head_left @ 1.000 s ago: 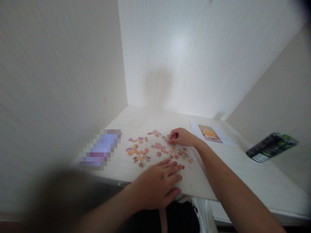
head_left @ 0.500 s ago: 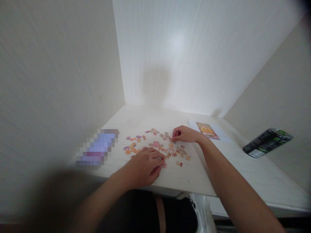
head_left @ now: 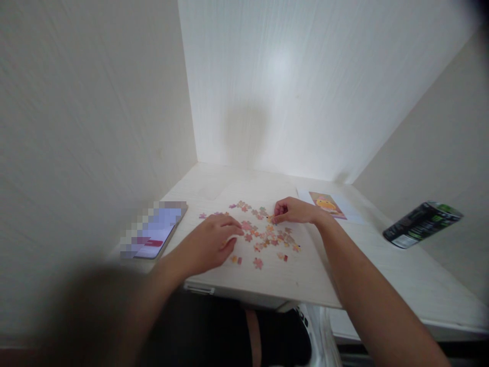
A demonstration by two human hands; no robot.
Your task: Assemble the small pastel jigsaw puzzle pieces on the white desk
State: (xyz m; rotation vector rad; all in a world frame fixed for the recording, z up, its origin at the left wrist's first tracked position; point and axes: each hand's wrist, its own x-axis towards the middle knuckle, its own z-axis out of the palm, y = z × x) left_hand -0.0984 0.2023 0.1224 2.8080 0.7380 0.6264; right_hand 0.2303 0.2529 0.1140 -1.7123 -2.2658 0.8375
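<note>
Loose jigsaw puzzle pieces (head_left: 270, 238) in pink, orange and yellow lie scattered over the pale tabletop. My right hand (head_left: 294, 210) is at their far right side, its thumb and fingertips pinched on a small yellow puzzle piece (head_left: 270, 219). My left hand (head_left: 214, 242) hovers low over the left part of the spread, palm down, fingers reaching to the right and the thumb apart. Nothing shows plainly in it, and it covers some pieces. Close to the front lie a single pink piece (head_left: 258, 263) and a red-and-yellow piece (head_left: 282, 257).
A phone (head_left: 162, 232), partly pixelated, lies left of the pieces. To the right is a sheet (head_left: 327, 205) with a printed yellow figure. A black-and-green can (head_left: 422, 224) stands farther right. Pale panels (head_left: 260, 92) enclose the table at the back and sides.
My left hand has moved left and slightly up, uncovering pieces near the front middle. My right hand has shifted a little to the right, its fingers still pinched.
</note>
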